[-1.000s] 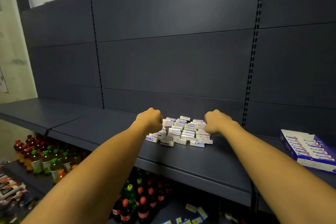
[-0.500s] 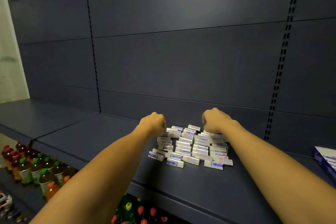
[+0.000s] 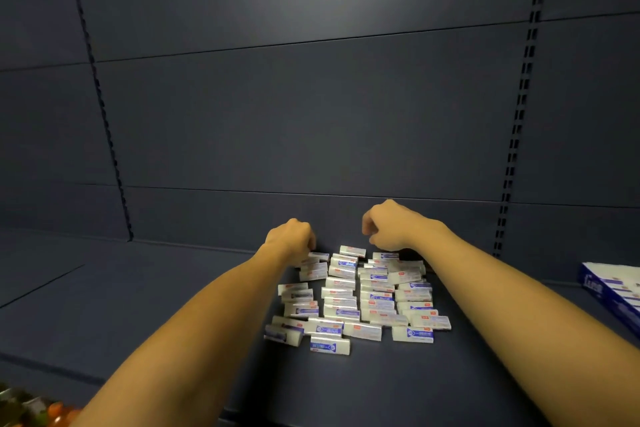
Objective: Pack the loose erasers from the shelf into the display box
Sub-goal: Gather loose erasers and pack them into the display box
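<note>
White wrapped erasers (image 3: pixel 360 298) with blue and red labels lie in a loose heap on the dark blue shelf (image 3: pixel 145 308), close to the back panel (image 3: pixel 311 114). In the head view, both bare arms reach forward over the shelf edge to either side of the heap. The left hand (image 3: pixel 291 239) sits at the heap's far left corner, its fingers curled downward among the rearmost erasers; its back faces the camera, so I cannot tell whether the grip holds any of them. The right hand (image 3: pixel 389 225) hangs just above the heap's far right corner, fingers loosely curled and thumb apart, nothing plainly held.

Most erasers lie flat with their long axis running left to right, stacked in rough columns from the back panel toward the shelf front. A few at the near edge are skewed slightly off that line, and one lies alone at the very front.

The display box (image 3: pixel 613 295), white and blue, rests on the shelf at the far right edge of the picture, well apart from the heap and partly cut off.

Against the picture half a second earlier, the camera has come nearer and tipped down, so the heap looks larger and lower. The right hand has lifted off the erasers and loosened from a fist; the left remains at the back corner.
</note>
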`<state>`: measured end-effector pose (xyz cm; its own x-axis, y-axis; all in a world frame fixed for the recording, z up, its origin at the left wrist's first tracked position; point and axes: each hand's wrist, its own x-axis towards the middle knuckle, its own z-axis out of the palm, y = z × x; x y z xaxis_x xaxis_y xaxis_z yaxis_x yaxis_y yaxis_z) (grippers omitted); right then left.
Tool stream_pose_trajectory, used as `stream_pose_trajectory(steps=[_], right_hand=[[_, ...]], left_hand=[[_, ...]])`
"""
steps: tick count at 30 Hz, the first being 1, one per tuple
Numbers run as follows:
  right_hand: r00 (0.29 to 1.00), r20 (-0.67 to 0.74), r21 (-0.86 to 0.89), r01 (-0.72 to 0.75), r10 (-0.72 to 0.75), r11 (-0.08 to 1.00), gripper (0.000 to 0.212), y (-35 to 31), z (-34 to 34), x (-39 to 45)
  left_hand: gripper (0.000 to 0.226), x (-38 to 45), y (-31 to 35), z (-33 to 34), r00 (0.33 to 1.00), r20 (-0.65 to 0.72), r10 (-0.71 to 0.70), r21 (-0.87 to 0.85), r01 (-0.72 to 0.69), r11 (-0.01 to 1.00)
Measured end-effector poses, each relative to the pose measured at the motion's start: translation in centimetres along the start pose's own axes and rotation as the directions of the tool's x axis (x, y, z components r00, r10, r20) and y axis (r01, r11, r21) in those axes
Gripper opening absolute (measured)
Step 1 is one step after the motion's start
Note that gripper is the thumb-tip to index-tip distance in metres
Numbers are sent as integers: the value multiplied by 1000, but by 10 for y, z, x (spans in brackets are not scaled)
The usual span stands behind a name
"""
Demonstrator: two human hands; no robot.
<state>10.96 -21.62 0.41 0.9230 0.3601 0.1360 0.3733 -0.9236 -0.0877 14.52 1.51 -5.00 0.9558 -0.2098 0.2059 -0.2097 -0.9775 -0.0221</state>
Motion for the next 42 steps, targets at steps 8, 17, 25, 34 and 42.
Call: stream_pose_trajectory(steps=[8,17,25,34,42], right_hand=[[994,12,8,-109,109,994,23,5,4,8],[987,4,21,-159,159,987,16,-19,32,29],[987,19,-84,-155,157,984,12,-42,63,49],[977,37,-154,-201,209,967,11,-52,67,56],[967,-71,-179,-253,244,951,9,-60,54,50]], left_hand=[[22,34,-15,21,991,33,127,-49,-125,991],[25,38,-27,25,953,124,275,-78,-267,961],[20,30,-57,14,964,97,247,-94,-238,967],[19,20,-90,-4,976,83,202,-171,-185,968],[20,17,-80,-19,970,8,243,-113,-241,964]])
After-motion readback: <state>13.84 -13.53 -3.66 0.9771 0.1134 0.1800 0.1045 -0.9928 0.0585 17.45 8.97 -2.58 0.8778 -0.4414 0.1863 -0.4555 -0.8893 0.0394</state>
